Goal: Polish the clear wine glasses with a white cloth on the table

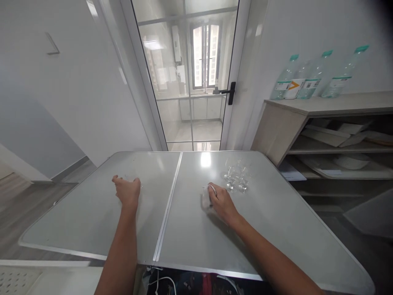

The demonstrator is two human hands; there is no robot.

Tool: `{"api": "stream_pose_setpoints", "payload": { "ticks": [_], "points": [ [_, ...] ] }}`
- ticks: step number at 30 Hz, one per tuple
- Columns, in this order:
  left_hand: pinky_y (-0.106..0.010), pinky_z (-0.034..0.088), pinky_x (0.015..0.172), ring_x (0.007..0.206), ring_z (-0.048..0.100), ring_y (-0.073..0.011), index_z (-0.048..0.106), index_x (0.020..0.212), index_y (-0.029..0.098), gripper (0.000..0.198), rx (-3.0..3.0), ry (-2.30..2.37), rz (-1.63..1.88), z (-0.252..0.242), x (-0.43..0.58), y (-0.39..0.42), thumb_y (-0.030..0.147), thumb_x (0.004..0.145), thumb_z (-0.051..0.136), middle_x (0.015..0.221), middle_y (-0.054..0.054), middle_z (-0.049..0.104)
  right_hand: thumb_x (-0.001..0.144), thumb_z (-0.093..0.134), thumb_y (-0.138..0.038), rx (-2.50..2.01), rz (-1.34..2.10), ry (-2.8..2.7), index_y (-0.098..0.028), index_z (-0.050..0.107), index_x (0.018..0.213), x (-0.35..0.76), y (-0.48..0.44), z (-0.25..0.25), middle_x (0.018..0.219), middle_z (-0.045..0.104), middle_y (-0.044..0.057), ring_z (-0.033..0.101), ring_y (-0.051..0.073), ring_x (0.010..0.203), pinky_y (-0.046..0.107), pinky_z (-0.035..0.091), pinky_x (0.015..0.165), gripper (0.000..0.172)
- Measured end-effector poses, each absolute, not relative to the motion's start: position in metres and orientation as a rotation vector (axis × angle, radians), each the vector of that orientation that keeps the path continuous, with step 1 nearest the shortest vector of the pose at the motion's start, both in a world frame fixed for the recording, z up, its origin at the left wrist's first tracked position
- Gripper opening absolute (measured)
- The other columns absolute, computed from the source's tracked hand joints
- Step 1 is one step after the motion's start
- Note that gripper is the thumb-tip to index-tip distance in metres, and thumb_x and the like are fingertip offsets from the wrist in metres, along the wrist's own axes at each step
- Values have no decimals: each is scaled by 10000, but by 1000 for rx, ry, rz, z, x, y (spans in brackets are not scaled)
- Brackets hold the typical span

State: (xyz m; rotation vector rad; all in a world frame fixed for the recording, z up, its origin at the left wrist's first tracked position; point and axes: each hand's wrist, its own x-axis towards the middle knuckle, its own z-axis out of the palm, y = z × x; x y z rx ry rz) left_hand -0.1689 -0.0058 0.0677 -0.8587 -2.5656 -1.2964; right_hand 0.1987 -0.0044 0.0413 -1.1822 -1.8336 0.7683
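On the left half of the table, my left hand point(127, 192) is curled with thumb and fingers around a clear, see-through thing point(128, 178); its shape is hard to make out. Right of the table's seam, my right hand point(224, 203) grips a whitish, soft-looking cloth point(206, 198) close to the tabletop. Just beyond that hand, a cluster of clear glassware point(236, 177) lies close together. Its pieces overlap, so their separate shapes are unclear.
The grey folding table point(190, 229) has a metal seam and rim. A shelf unit point(276, 127) stands at the right, with several plastic bottles point(310, 84) on top. Behind the table is a glass door point(190, 110). Cables and dark items point(187, 282) sit below the near edge.
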Motion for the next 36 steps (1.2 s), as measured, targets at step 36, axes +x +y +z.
{"api": "stream_pose_setpoints", "payload": {
  "ticks": [36],
  "points": [
    [-290, 522, 623, 673, 640, -146, 472, 1220, 210, 360, -2020, -1948, -2049, 71, -95, 20, 345, 892, 532, 1082, -62, 677, 814, 746, -559, -750, 1586, -974, -168, 678, 746, 198, 13, 36, 707, 623, 1, 537, 148, 664, 264, 426, 643, 403]
  ]
}}
